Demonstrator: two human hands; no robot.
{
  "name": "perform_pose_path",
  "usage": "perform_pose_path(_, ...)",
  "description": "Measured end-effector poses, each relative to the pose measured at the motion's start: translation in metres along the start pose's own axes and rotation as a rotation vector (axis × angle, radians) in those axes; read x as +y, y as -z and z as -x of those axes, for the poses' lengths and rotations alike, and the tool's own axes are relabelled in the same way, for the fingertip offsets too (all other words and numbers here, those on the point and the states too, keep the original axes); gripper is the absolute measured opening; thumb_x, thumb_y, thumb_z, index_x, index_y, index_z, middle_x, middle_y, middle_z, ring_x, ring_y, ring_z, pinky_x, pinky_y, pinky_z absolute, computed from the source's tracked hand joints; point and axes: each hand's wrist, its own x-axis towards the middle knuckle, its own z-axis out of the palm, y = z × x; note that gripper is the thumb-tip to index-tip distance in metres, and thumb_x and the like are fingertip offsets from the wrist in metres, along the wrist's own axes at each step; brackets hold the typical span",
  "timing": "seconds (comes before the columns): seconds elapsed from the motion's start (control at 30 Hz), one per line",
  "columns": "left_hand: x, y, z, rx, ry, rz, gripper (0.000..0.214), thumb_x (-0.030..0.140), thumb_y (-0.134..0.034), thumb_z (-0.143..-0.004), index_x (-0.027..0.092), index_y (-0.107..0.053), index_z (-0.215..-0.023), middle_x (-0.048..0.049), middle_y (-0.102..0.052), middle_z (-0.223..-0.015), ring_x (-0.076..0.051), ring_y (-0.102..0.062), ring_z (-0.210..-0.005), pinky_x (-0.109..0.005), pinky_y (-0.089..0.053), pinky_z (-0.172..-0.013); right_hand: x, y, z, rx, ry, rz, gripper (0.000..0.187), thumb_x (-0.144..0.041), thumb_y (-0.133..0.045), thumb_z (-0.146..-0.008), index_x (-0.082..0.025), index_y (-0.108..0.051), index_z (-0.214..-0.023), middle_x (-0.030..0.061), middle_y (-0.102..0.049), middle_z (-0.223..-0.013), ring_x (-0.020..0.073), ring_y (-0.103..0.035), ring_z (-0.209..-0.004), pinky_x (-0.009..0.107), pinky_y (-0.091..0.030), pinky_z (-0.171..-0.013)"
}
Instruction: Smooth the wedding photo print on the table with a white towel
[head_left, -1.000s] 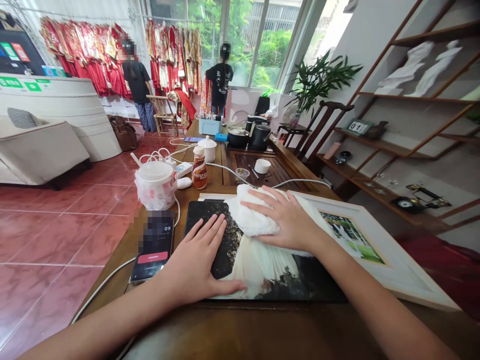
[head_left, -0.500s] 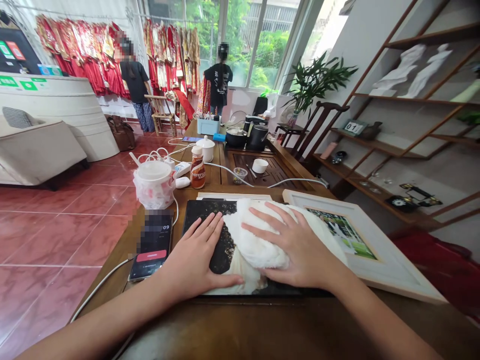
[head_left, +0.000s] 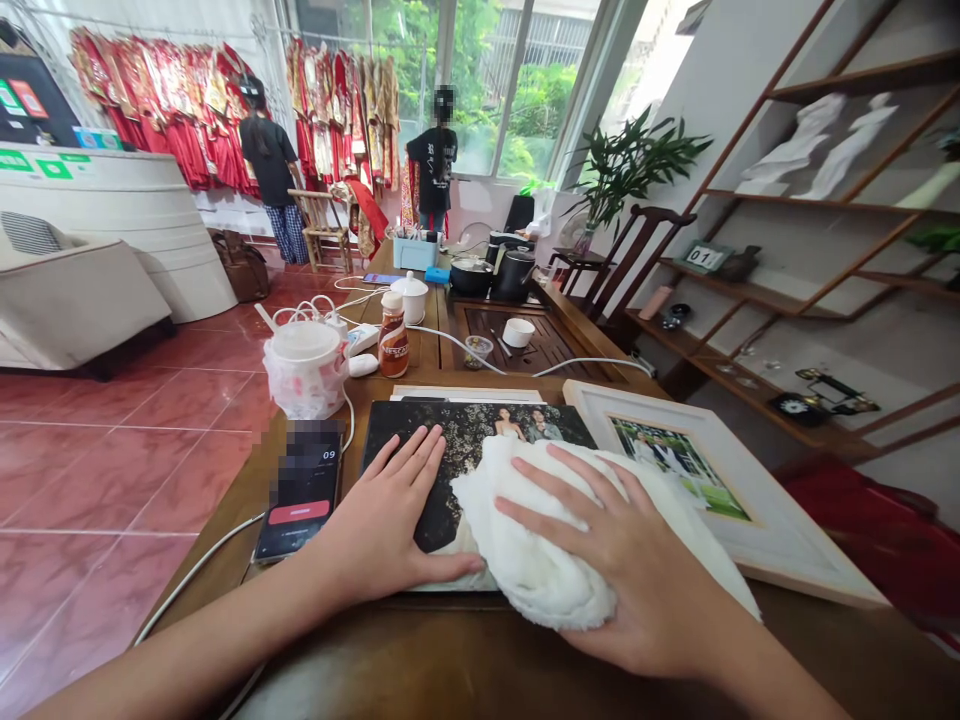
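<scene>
White fluffy cloth (head_left: 525, 545) is bunching under the right hand (head_left: 637, 570); that hand is spreading wide, palm down, fingers fanned, pressing the cloth onto the lower right of a black wedding photo panel (head_left: 469, 435); the right forearm is angling in from the lower right; the left hand (head_left: 379, 510) is lying flat on the panel's left side, fingers parted, gripping nothing, its arm reaching in from the lower left; the panel is sitting on a wooden table (head_left: 480, 650); a blurred phone (head_left: 300, 490) is lying just left of it; a white framed photo (head_left: 739, 510) is lying just right of it; beyond, a Nescafé bottle (head_left: 393, 340) and a black kettle (head_left: 514, 273) are standing; far off, two people (head_left: 268, 160) are standing by red garments (head_left: 172, 120).
</scene>
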Motion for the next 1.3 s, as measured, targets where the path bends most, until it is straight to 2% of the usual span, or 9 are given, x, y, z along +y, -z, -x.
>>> perform_pose_path(0.2,-0.002,-0.001,0.001,0.003,-0.024,0.011,0.110,0.084,-0.043,-0.078,0.006,-0.022,-0.154,-0.0179,-0.019,-0.159,-0.033,-0.015,-0.147,-0.051,-0.017,-0.120,0.010,-0.001,-0.017,-0.003,0.002,-0.034,0.091,-0.050,-0.066,-0.068,-0.043,-0.027,-0.150,-0.0007,-0.022,-0.161,0.0428,-0.027,-0.140,0.066,-0.025,-0.101)
perform_pose_path(0.43,-0.004,-0.002,0.002,0.029,-0.039,0.029,0.107,0.083,-0.045,-0.079,0.012,-0.020,-0.155,-0.0156,-0.020,-0.159,-0.033,-0.015,-0.148,-0.051,-0.017,-0.120,0.034,-0.004,-0.054,0.034,0.003,-0.041,0.081,-0.051,-0.064,-0.074,-0.044,-0.032,-0.148,0.0003,-0.031,-0.158,0.0411,-0.030,-0.139,0.069,-0.024,-0.102)
perform_pose_path(0.7,-0.004,0.001,0.002,0.023,-0.021,0.015,0.108,0.084,-0.041,-0.079,0.010,-0.021,-0.155,-0.0150,-0.020,-0.159,-0.032,-0.016,-0.148,-0.050,-0.017,-0.121,0.059,-0.005,-0.081,0.063,-0.018,-0.028,0.073,-0.056,-0.061,-0.080,-0.042,-0.035,-0.147,0.0019,-0.032,-0.157,0.0401,-0.033,-0.136,0.065,-0.031,-0.099)
perform_pose_path(0.9,-0.003,0.000,0.001,0.026,0.005,0.030,0.110,0.086,-0.045,-0.075,0.012,-0.023,-0.154,-0.0150,-0.023,-0.158,-0.034,-0.020,-0.147,-0.051,-0.019,-0.120,0.051,-0.006,-0.070,0.097,0.006,-0.024,0.075,-0.054,-0.062,-0.078,-0.041,-0.037,-0.147,0.0024,-0.032,-0.157,0.0414,-0.031,-0.137,0.068,-0.024,-0.102)
perform_pose_path(1.3,-0.001,-0.001,0.001,0.005,0.015,0.014,0.113,0.087,-0.043,-0.075,0.008,-0.023,-0.154,-0.0167,-0.021,-0.158,-0.033,-0.019,-0.147,-0.051,-0.018,-0.120,0.005,0.000,-0.009,0.013,0.035,0.009,0.093,-0.045,-0.064,-0.067,-0.039,-0.025,-0.152,0.0002,-0.018,-0.162,0.0430,-0.021,-0.142,0.066,-0.018,-0.103)
